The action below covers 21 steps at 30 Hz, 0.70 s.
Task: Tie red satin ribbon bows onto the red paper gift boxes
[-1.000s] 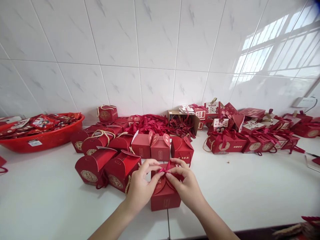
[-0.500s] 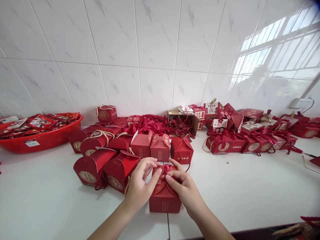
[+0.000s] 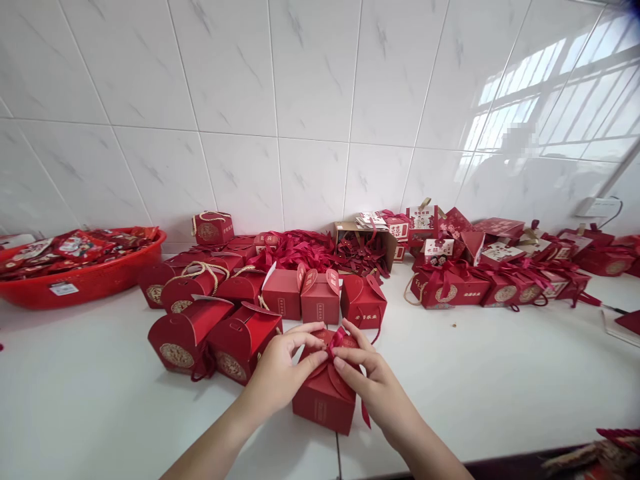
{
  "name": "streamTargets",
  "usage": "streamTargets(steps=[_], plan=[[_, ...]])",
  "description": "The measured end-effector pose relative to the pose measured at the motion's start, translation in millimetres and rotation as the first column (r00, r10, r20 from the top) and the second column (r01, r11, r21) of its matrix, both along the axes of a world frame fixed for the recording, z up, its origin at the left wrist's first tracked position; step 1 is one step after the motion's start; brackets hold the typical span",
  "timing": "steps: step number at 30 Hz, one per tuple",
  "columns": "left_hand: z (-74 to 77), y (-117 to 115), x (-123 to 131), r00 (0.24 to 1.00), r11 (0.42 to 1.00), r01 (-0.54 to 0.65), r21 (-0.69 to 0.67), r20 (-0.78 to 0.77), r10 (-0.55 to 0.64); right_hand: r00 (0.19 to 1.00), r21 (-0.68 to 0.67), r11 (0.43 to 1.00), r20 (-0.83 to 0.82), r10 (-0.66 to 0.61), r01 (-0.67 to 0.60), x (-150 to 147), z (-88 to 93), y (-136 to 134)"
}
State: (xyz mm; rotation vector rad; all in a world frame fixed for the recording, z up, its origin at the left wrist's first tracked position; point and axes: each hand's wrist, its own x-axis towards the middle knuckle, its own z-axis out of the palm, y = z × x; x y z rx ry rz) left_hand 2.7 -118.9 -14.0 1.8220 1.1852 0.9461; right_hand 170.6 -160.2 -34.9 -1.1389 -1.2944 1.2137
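A small red gift box (image 3: 325, 403) stands on the white table between my hands, turned a little at an angle. A dark pink ribbon (image 3: 337, 339) is gathered in a loop at the middle of its lid, and one tail hangs down the right side. My left hand (image 3: 287, 363) pinches the ribbon from the left with thumb and fingers. From the right, my right hand (image 3: 367, 373) pinches the same ribbon by its knot. The fingertips partly cover the knot. Just behind the hands sit three red boxes (image 3: 320, 300).
More red boxes with cord handles (image 3: 187, 340) stand at left. A red plastic basin (image 3: 100, 272) holds red packets. Loose ribbons (image 3: 305, 250) and a cardboard box (image 3: 390, 250) lie by the tiled wall. Ribboned boxes (image 3: 455, 287) line the right. A seam (image 3: 339, 457) crosses the table.
The gift box has turned slightly and shifted a little left and toward me. The ribbon's loop now stands out more, and its tail shows on the right side. Both hands stay at the lid.
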Motion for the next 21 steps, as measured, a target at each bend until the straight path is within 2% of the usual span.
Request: streamTargets(steps=[4,8,12,18,21], plan=[[-1.4,-0.3,1.2,0.995,0.995,-0.095,-0.032,-0.032,0.094,0.998,-0.003,1.000,0.054,0.011,-0.011,1.1,-0.3,-3.1],[-0.9,-1.0,-0.4,0.999,0.986,-0.030,-0.166,0.030,0.035,0.986,0.013,1.000,0.165,0.014,-0.016,2.0,-1.4,-6.2],[0.1,-1.3,-2.7,0.998,0.973,0.004,-0.233,0.068,0.012,0.962,0.069,0.996,0.271,0.035,-0.055,4.5,-2.0,-8.6],[3.8,-0.1,-2.8,0.999,0.988,0.018,-0.154,-0.026,-0.023,0.897,0.034,0.989,0.427,0.117,-0.145,14.6,7.4,-9.9],[7.3,-1.0,-2.4,0.997,0.986,0.049,-0.160,-0.044,-0.056,0.853,0.018,0.983,0.501,0.149,-0.182,20.3,13.4,-12.0]])
